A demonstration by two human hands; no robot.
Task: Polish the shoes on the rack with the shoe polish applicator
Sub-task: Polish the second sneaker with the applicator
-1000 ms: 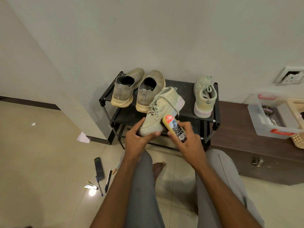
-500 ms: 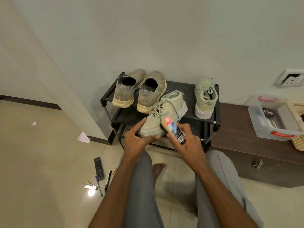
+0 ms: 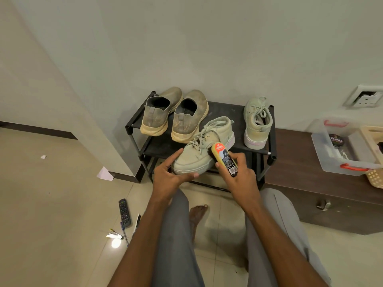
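So the thing that matters here is how the applicator [image 3: 224, 159] sits against the shoe being worked on. The right hand [image 3: 240, 179] has its fingers [image 3: 238, 157] wrapped closed around the applicator body, with its orange-capped end pointing up toward about 11 o'clock. That end sits right at the side of the pale green high-top [image 3: 204, 148], looks like touching or just about, can't say for sure since the pad face is turned away from the camera.

The shoe's long axis runs roughly 7 to 1 o'clock, toe toward the person, heel back over the rack [image 3: 269, 154]. The left hand [image 3: 170, 177] is cupped around the toe, thumb over the top, fingers curled under the sole edge, so it's gripping the shoe and keeping it steady off the front of the rack. From the right hand the shoe lies at about 10 o'clock, so any stroke along the side would follow that 7-to-1 line, I'd guess.

Counting stuff:
- four shoes total: the held one, its mate [image 3: 257, 123] standing on the rack at 1 o'clock, and two dusty tan slip-ons [image 3: 176, 114] at 11 o'clock
- one applicator
- one rack

Off at 3 o'clock there's a clear plastic bin [image 3: 323, 154] on a dark wooden chest.
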